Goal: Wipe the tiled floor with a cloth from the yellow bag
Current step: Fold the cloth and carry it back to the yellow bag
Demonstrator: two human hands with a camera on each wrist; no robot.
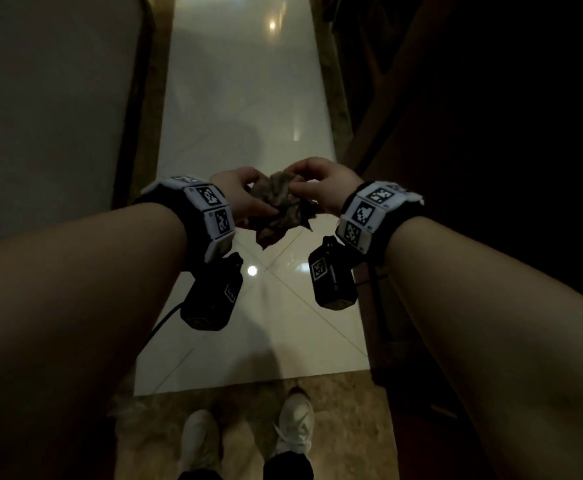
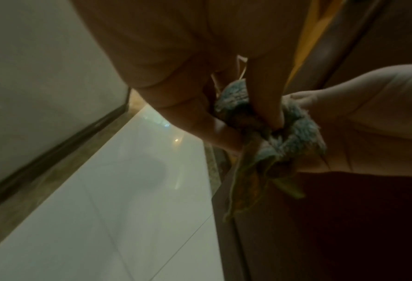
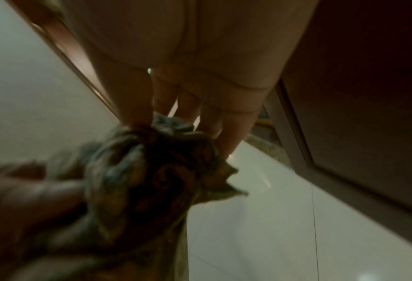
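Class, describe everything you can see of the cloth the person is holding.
The cloth is a small, crumpled, fuzzy rag, dull greenish-grey with brownish patches. It is bunched into a wad with loose corners hanging down. It is held in the air above the pale tiled floor, pinched between the left hand and the right hand.

Glossy white tiled floor (image 1: 248, 98) – brown speckled border; two white shoes (image 1: 293, 420) standing on border.

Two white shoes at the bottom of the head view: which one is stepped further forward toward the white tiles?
The white lace-up shoe on the person's right; its toe nearly reaches the glossy white tiled floor. The other white shoe sits further back on the brown border.
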